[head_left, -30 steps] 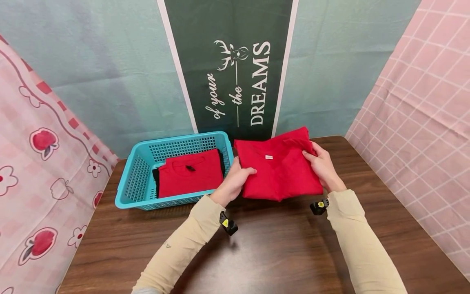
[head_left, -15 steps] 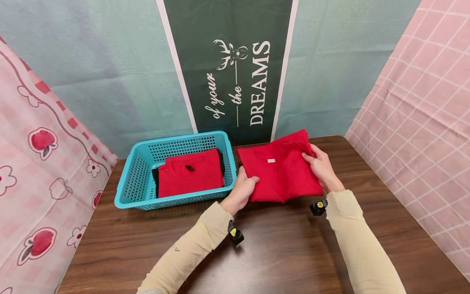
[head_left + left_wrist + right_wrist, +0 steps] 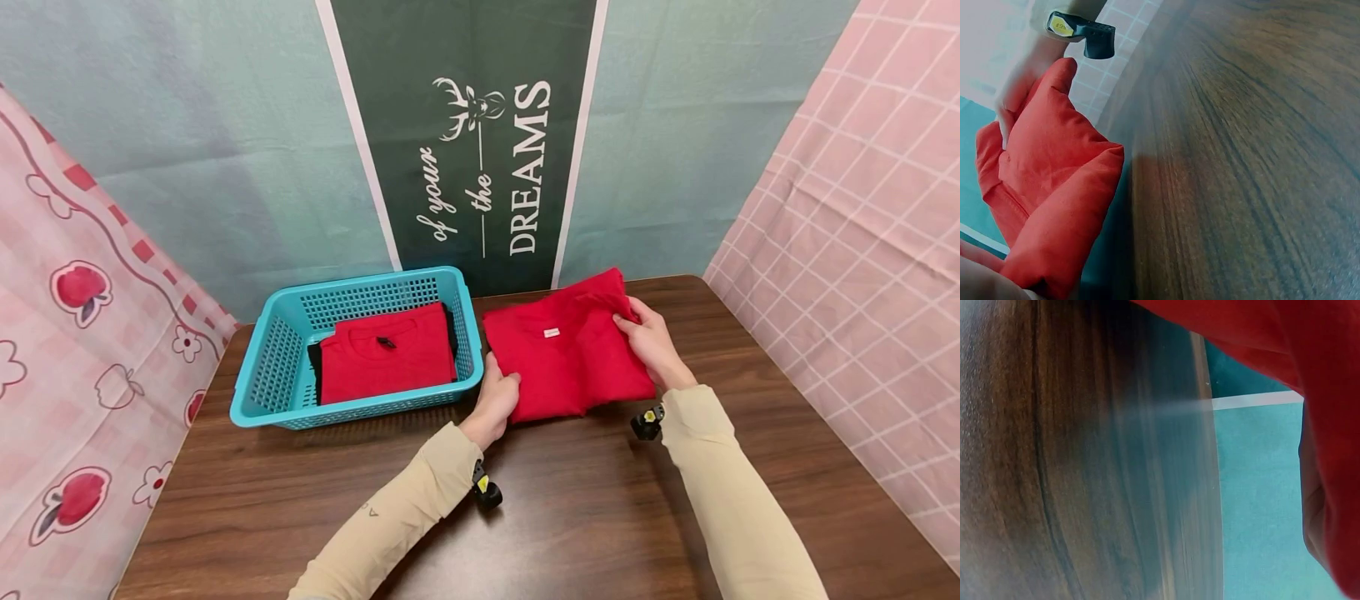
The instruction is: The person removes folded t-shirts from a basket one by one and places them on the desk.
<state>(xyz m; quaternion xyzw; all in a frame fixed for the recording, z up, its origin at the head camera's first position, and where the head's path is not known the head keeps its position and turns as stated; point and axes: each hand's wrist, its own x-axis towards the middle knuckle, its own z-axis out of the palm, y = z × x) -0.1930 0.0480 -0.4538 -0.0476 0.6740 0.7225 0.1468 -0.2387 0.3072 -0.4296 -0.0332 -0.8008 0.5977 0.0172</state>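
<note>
A folded red shirt [image 3: 562, 354] with a small white neck label is held between both hands, right of the basket. My left hand [image 3: 497, 398] pinches its left edge, thumb on top and the other fingers partly hidden beneath. On the opposite side, my right hand [image 3: 651, 342] grips the right edge, with its thumb over the cloth. In the left wrist view the shirt [image 3: 1060, 175] sags between the hands, off the tabletop. Fingers [image 3: 1313, 509] show behind the red cloth in the right wrist view. Another folded red shirt [image 3: 390, 358] lies in the basket over black cloth.
The turquoise plastic basket [image 3: 273, 410] stands at the back left of the brown wooden table [image 3: 570, 517], close to my left hand. A green printed cloth [image 3: 457, 50] hangs behind the table; pink cloths [image 3: 862, 275] hang at both sides.
My left hand has moved right and towards me, away from the basket rim. The held shirt has come down slightly with it. My right hand has barely moved.
</note>
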